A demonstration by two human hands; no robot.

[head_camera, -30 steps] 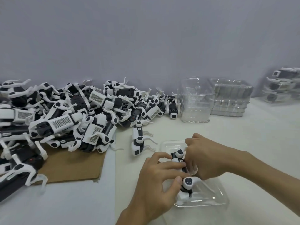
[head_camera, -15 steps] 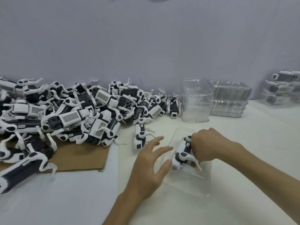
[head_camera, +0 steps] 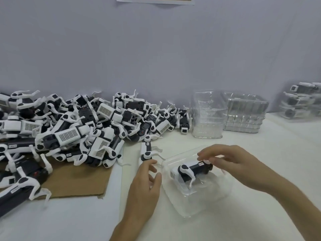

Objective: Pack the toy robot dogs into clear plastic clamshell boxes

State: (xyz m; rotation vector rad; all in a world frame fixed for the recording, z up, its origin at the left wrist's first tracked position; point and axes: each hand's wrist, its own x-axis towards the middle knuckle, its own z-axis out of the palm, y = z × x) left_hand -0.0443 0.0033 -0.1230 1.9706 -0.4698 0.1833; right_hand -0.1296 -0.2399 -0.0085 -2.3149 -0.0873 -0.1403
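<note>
- The dog lies on its side in the open clamshell, near the middle of the tabletop's near edge. Its white legs stick up and outward. If they are not tucked in, the lid will probably catch on them and fail to snap, or a thin leg may bend.
- The right hand reaches over the dog's far end with fingers almost straight. Whether its grip pinches the dog or only touches it cannot be told. A dog let go half-seated could roll out of its moulded hollow.
- The left hand has an open grip and holds nothing, its fingertips just beside the clamshell's left rim. Nothing pins the light plastic, so a push from the right hand may make it slide or tip.
- A stray dog lies just beyond the left hand, its legs near the rim. They could snag the lid as it folds over.
- Half a second earlier the right hand was curled round the dog. Now its fingers are stretched out and most of the dog shows.
- The left hand was then spread and reaching for the clamshell. Now it sits relaxed at the rim. A second ago both hands were on the dog.
- The view has risen, and a sheet of paper on the wall now shows.
</note>
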